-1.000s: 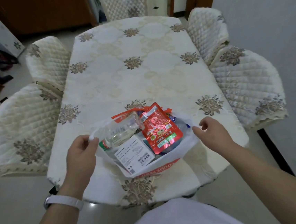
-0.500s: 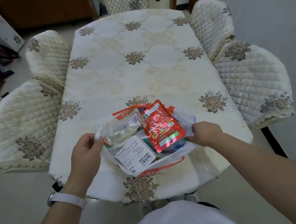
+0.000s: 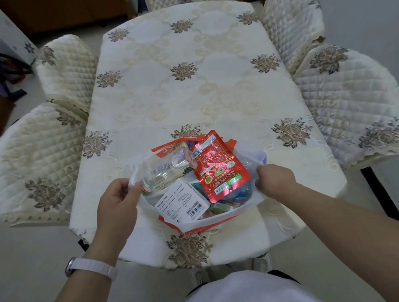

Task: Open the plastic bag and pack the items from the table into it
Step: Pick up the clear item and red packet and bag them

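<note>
Gripping bag (image 3: 224,218): left hand (image 3: 118,202), right hand (image 3: 275,180)

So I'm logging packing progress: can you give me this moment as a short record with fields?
bag: open, at the table near edge
left hand: grips bag's left rim
right hand: grips bag's right rim
in bag: red pouch, bottle, white box
stage: items inside, mouth held wide

Glossy red foil pouch (image 3: 219,166), quilted tablecloth (image 3: 188,91)
</note>
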`<move>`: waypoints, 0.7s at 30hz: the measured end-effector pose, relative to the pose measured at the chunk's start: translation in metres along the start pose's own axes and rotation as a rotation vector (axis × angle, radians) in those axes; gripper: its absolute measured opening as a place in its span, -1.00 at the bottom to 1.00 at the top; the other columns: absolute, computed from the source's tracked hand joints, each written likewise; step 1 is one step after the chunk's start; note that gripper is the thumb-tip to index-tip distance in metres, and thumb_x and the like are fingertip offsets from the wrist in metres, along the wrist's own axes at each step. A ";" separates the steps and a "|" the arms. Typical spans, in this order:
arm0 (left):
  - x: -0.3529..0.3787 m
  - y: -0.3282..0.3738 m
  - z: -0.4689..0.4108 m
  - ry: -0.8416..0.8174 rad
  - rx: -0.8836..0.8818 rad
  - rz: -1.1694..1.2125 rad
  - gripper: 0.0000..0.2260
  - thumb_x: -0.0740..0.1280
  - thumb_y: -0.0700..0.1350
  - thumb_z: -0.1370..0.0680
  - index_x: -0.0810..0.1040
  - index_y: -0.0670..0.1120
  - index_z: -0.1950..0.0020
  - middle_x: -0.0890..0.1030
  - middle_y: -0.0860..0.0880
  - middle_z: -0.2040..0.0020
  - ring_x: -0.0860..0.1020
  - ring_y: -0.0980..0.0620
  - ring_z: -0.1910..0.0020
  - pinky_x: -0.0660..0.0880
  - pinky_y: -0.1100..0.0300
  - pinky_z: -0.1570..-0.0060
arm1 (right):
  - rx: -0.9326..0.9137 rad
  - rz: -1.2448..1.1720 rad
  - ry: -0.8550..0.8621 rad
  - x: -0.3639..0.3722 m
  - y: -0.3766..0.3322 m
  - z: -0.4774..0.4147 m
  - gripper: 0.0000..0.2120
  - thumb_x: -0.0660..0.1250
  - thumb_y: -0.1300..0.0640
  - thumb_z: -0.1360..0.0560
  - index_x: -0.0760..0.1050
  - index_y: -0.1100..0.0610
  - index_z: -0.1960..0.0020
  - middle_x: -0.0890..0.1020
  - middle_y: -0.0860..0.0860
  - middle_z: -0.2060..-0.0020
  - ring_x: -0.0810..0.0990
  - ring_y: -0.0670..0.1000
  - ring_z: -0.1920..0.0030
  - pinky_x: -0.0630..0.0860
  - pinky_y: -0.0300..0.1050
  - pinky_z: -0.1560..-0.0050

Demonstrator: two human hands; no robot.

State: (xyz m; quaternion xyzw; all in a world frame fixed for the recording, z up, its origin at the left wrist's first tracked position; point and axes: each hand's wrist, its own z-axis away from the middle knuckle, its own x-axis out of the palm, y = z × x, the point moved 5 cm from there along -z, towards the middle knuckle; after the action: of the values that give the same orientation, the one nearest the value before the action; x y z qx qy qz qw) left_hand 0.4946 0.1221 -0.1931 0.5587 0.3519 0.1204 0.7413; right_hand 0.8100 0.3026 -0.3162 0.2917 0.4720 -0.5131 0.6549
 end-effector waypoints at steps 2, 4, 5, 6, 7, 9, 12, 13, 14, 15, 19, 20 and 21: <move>-0.002 -0.002 -0.001 0.000 -0.002 -0.011 -0.81 0.36 -0.15 -0.59 0.53 -0.01 0.23 0.51 -0.08 0.27 0.40 0.07 0.33 0.35 0.20 0.30 | 0.033 -0.032 -0.003 -0.002 0.003 0.001 -0.85 0.21 0.10 -0.54 0.51 0.13 0.00 0.59 0.08 0.09 0.61 0.13 0.07 0.38 -0.16 0.21; -0.005 -0.004 -0.003 -0.002 -0.001 -0.011 -0.80 0.37 -0.14 -0.59 0.54 0.02 0.24 0.52 -0.11 0.25 0.40 0.02 0.29 0.35 0.12 0.26 | 0.073 -0.110 0.013 -0.010 0.008 0.005 -0.88 0.23 0.08 -0.50 0.44 0.11 0.18 0.55 0.07 0.19 0.58 0.14 0.12 0.37 -0.17 0.23; -0.006 -0.004 -0.004 -0.005 0.000 -0.011 -0.79 0.37 -0.13 -0.59 0.55 0.05 0.24 0.51 -0.11 0.25 0.40 0.01 0.29 0.34 0.11 0.25 | 0.091 -0.150 0.028 -0.014 0.011 0.007 -0.83 0.25 0.07 -0.48 0.38 0.10 0.26 0.52 0.06 0.23 0.55 0.14 0.16 0.36 -0.17 0.26; -0.007 -0.004 -0.004 -0.007 0.002 -0.008 -0.79 0.36 -0.13 -0.59 0.55 0.06 0.24 0.51 -0.11 0.25 0.40 0.01 0.29 0.34 0.11 0.25 | 0.109 -0.182 0.049 -0.020 0.015 0.010 -0.79 0.26 0.06 -0.46 0.34 0.09 0.32 0.51 0.06 0.27 0.52 0.13 0.20 0.33 -0.17 0.30; -0.007 -0.004 -0.005 -0.009 0.004 -0.001 -0.79 0.36 -0.14 -0.59 0.55 0.05 0.24 0.51 -0.11 0.25 0.40 0.01 0.29 0.34 0.10 0.25 | 0.121 -0.207 0.078 -0.026 0.019 0.012 -0.76 0.26 0.06 -0.45 0.33 0.09 0.35 0.50 0.05 0.31 0.50 0.13 0.22 0.29 -0.17 0.33; -0.007 -0.005 -0.005 -0.014 0.008 0.019 -0.80 0.36 -0.15 -0.59 0.55 0.01 0.23 0.52 -0.11 0.25 0.41 0.00 0.27 0.35 0.10 0.24 | 0.144 -0.248 0.131 -0.038 0.025 0.020 -0.74 0.27 0.07 -0.46 0.33 0.11 0.36 0.48 0.04 0.37 0.49 0.14 0.25 0.26 -0.15 0.38; -0.007 -0.007 -0.004 -0.024 0.009 0.046 -0.81 0.35 -0.17 -0.60 0.54 -0.01 0.22 0.50 -0.06 0.27 0.41 0.04 0.29 0.36 0.12 0.24 | 0.153 -0.323 0.175 -0.047 0.028 0.028 -0.70 0.28 0.10 -0.47 0.31 0.12 0.39 0.44 0.05 0.44 0.46 0.13 0.30 0.22 -0.13 0.42; -0.007 -0.006 -0.004 -0.027 0.010 0.055 -0.81 0.34 -0.18 -0.60 0.54 -0.02 0.21 0.50 -0.05 0.28 0.41 0.06 0.30 0.36 0.13 0.24 | 0.150 -0.364 0.185 -0.049 0.027 0.030 -0.69 0.29 0.12 -0.47 0.29 0.12 0.40 0.42 0.05 0.46 0.43 0.12 0.32 0.21 -0.12 0.41; -0.007 -0.006 -0.004 -0.029 0.011 0.063 -0.82 0.34 -0.18 -0.60 0.54 -0.03 0.20 0.50 -0.04 0.29 0.41 0.08 0.32 0.36 0.14 0.25 | 0.146 -0.408 0.198 -0.051 0.025 0.032 -0.69 0.28 0.14 -0.46 0.27 0.13 0.40 0.39 0.04 0.47 0.41 0.11 0.33 0.21 -0.11 0.41; -0.007 -0.005 -0.003 -0.032 0.013 0.075 -0.83 0.34 -0.19 -0.60 0.54 -0.05 0.19 0.50 -0.05 0.29 0.41 0.09 0.32 0.36 0.15 0.25 | 0.141 -0.448 0.205 -0.053 0.022 0.034 -0.69 0.28 0.16 -0.46 0.26 0.13 0.40 0.37 0.04 0.48 0.37 0.10 0.35 0.20 -0.09 0.40; -0.009 -0.006 -0.007 -0.065 0.025 0.096 -0.85 0.35 -0.19 -0.59 0.55 -0.08 0.18 0.52 -0.10 0.26 0.43 0.01 0.27 0.37 0.10 0.23 | 0.071 -0.521 0.226 -0.066 0.004 0.042 -0.67 0.28 0.21 -0.45 0.19 0.12 0.40 0.28 0.02 0.48 0.25 0.02 0.42 0.16 -0.05 0.39; -0.008 -0.006 -0.007 -0.076 0.032 0.095 -0.85 0.35 -0.18 -0.59 0.55 -0.08 0.18 0.51 -0.12 0.26 0.43 0.00 0.27 0.37 0.09 0.23 | 0.046 -0.526 0.228 -0.069 -0.001 0.044 -0.67 0.28 0.21 -0.44 0.18 0.12 0.40 0.27 0.02 0.48 0.24 0.01 0.42 0.16 -0.05 0.38; -0.008 -0.006 -0.007 -0.086 0.033 0.097 -0.85 0.35 -0.19 -0.59 0.55 -0.10 0.18 0.51 -0.13 0.25 0.43 0.00 0.26 0.37 0.09 0.22 | 0.028 -0.530 0.225 -0.071 -0.006 0.046 -0.67 0.28 0.21 -0.45 0.18 0.12 0.39 0.27 0.02 0.47 0.23 0.01 0.42 0.15 -0.05 0.38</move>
State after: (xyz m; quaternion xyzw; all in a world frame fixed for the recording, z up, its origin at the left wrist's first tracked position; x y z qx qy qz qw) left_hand 0.4829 0.1210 -0.1963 0.5919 0.2942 0.1264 0.7397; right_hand 0.8174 0.2888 -0.2329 0.2224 0.5945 -0.6371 0.4373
